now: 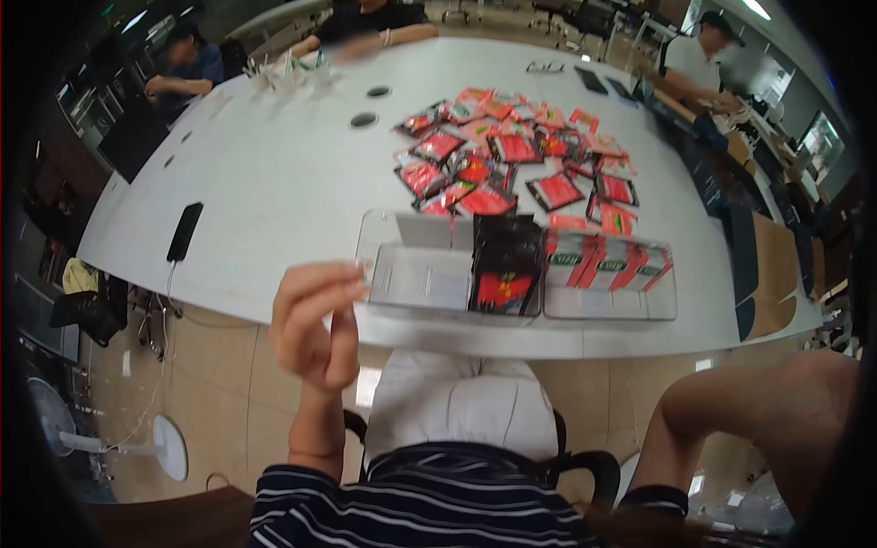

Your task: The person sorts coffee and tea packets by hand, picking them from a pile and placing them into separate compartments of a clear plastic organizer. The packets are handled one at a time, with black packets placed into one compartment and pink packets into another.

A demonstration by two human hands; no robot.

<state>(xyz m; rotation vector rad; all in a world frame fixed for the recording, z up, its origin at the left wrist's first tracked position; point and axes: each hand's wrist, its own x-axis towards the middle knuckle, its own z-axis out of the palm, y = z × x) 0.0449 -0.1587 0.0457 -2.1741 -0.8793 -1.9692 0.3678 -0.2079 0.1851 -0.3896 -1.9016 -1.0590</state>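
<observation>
My left hand (pixel 318 321) is at the left end of a clear plastic bin (pixel 416 290), its loosely bent fingers reaching the rim and apart from the thumb. No object shows in it. Black and red packets (pixel 505 274) stand upright in a stack at the right end of that bin. Beside it, a second clear bin (pixel 610 309) contains upright red and white packets (pixel 610 262) with green labels. My right arm (pixel 722 411) is bent up toward the camera at the right, and its hand is out of sight.
Behind the bins, a pile of loose red, black and pink packets (pixel 516 151) covers the white table (pixel 274 164). A black phone (pixel 185 231) with a cable lies at left. Glasses (pixel 546 67) rest far back. Several people sit around the table. A white chair (pixel 461 402) stands in front.
</observation>
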